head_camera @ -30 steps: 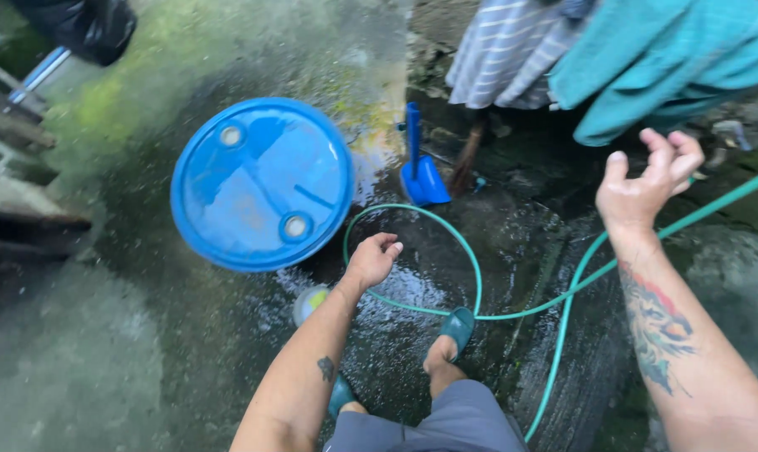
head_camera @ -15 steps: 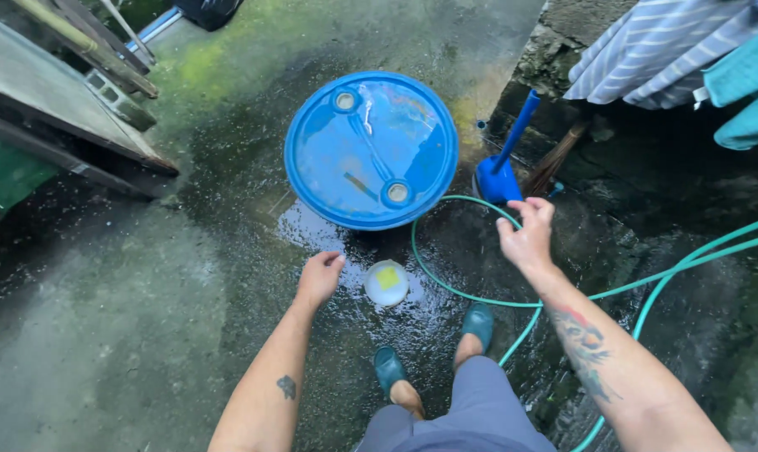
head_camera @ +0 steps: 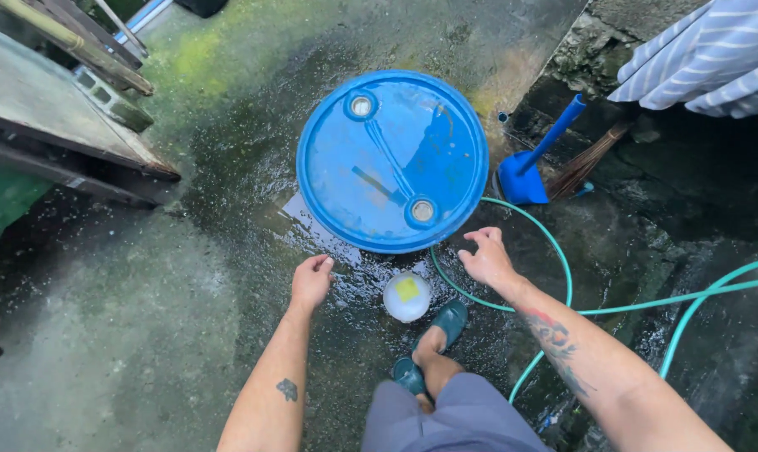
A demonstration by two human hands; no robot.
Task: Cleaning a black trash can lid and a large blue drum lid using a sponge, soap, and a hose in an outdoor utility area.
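Note:
A blue plastic barrel (head_camera: 391,159) with two capped openings stands on wet concrete in front of me. My left hand (head_camera: 311,281) hangs empty just below the barrel's near left edge, fingers loosely curled. Near the barrel's lower right rim, my right hand (head_camera: 489,259) is empty too, with fingers spread, above a loop of green hose (head_camera: 559,251). A small white tub with a yellow sponge (head_camera: 407,295) sits on the ground between my hands, in front of my feet in teal sandals (head_camera: 446,322).
A blue dustpan (head_camera: 530,172) and a broom (head_camera: 586,159) lean at a dark stone wall on the right. Striped cloth (head_camera: 705,63) hangs at the top right. A wooden platform (head_camera: 53,125) lies at the left. The hose runs off to the right.
The view has turned left and moved nearer the barrel. My right hand came down from beside the hanging cloth to the barrel's near right rim. My left hand stayed low by the barrel.

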